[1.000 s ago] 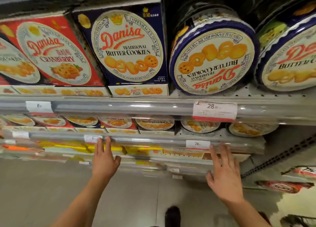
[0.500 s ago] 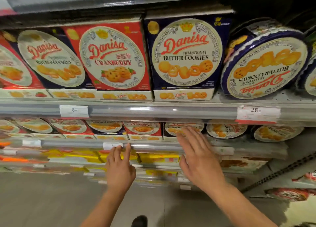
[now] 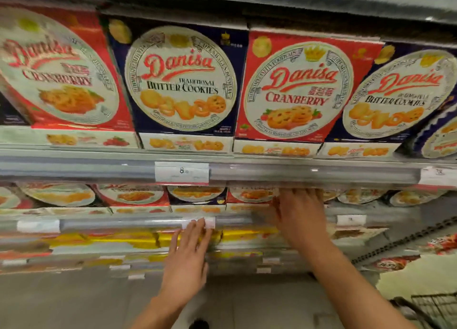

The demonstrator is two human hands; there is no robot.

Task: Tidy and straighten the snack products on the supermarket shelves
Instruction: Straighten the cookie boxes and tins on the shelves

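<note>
Upper shelf, across the frame: Danisa boxes upright and facing out, blue butter cookie box [image 3: 181, 81] at centre, red cranberry box [image 3: 298, 88] to its right. Price tag [image 3: 181, 172] on the rail below them.

Second shelf, mid-frame: right hand [image 3: 300, 214] reaches in under the upper rail, fingers spread flat on a red cranberry box [image 3: 249, 196] in that row; fingertips hidden by the rail, so a grip cannot be told. Left hand [image 3: 189, 259], lower centre, fingers straight and together, tips at the second shelf's rail [image 3: 123, 223], holding nothing.

Step in hand, likely: squaring the second-shelf row. Next move calls for pushing that box flush with its neighbours, face forward.
</note>
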